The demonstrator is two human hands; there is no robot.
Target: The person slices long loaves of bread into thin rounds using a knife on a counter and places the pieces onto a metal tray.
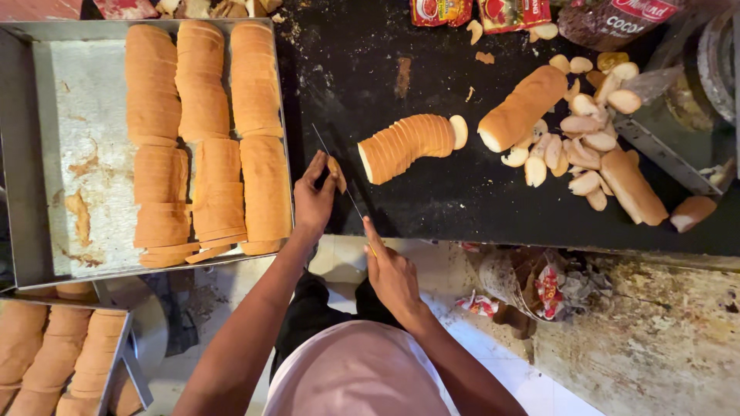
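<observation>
My left hand (314, 199) rests at the front edge of the black counter (432, 202) and pinches a small bread slice (336, 174) between thumb and fingers. My right hand (391, 271), just below the counter edge, grips the handle of a long thin knife (339, 173). Its blade runs up and left across the counter, right beside the slice. A sliced loaf (408, 143) lies fanned on the counter to the right of both hands, with its end piece still leaning on it.
A metal tray (77, 154) on the left holds rows of sliced loaves (202, 139). A second tray of loaves (54, 350) sits lower left. Uncut loaves (523, 106) and a pile of end pieces (578, 154) lie at the right. Wrappers and rubbish (539, 289) litter the floor.
</observation>
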